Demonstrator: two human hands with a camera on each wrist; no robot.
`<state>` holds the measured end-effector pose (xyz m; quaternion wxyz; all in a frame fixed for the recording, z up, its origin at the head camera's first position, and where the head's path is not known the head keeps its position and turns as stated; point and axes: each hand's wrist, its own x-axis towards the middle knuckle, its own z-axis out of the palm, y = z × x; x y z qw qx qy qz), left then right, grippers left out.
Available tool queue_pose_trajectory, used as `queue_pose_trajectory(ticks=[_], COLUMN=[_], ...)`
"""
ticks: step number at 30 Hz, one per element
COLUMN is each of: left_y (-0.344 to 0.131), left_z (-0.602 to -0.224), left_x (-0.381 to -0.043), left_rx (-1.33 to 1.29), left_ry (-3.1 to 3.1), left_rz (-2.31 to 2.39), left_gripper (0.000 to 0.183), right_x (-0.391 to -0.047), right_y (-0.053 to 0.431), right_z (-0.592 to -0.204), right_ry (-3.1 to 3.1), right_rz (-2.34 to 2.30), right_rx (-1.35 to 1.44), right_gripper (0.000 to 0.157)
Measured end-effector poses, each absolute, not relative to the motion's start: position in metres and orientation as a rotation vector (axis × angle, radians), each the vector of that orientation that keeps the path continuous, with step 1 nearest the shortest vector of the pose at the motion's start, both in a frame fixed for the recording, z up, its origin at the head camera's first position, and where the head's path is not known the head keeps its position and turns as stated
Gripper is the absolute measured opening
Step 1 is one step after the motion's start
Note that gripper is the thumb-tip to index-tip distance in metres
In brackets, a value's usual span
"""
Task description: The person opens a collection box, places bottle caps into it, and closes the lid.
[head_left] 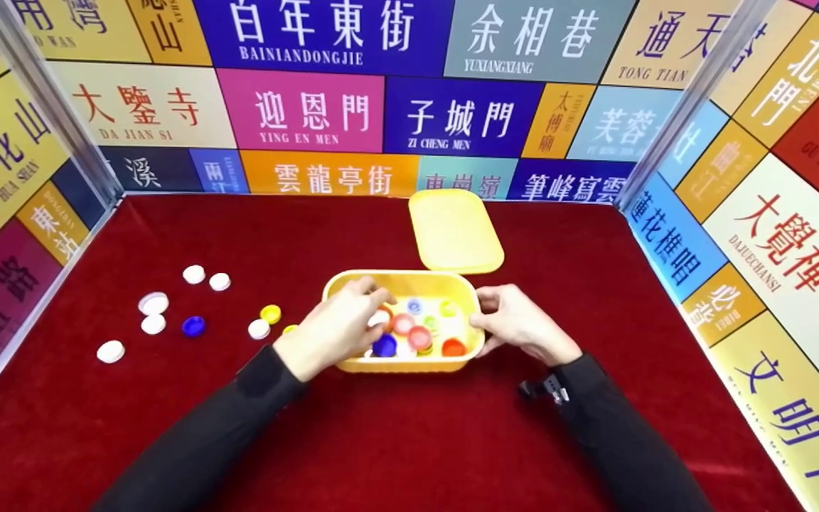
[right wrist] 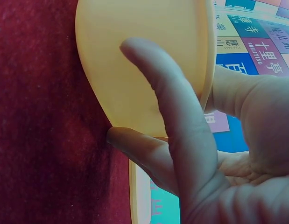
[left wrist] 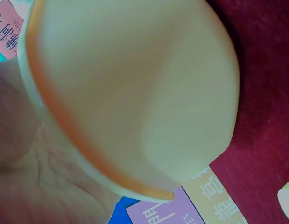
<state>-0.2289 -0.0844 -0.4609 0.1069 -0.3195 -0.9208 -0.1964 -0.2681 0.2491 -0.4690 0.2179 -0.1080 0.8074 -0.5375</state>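
A yellow plastic box stands on the red cloth, holding several round bottle caps in red, blue, pink, white and yellow. My left hand reaches over its left rim, finger and thumb apart among the caps, near a white and orange one; whether it holds a cap I cannot tell. In the left wrist view the box wall hides those fingertips. My right hand grips the box's right end. Its thumb lies along the outer wall in the right wrist view.
Behind the box lies a yellow lid, flat on the cloth. Loose caps are spread to the left: several white ones, a blue one and a yellow one. Printed panels wall in the back and sides.
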Motion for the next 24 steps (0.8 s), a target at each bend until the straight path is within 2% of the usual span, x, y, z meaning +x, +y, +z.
queue_pose_trajectory(ticks=[14,24], left_y=[-0.092,-0.118], left_z=[-0.457,-0.451], left_x=[-0.226,-0.225], left_rx=[-0.862,-0.753], left_ry=[-2.681,-2.702], left_rz=[-0.564,-0.608], left_gripper=[0.027,0.035], right_x=[-0.269,-0.268], right_y=[0.249,0.249], right_z=[-0.469,-0.468], right_ry=[2.231,2.234], right_rz=[-1.491,-1.484], right_rx=[-0.306,-0.299], right_gripper=[0.044,0.042])
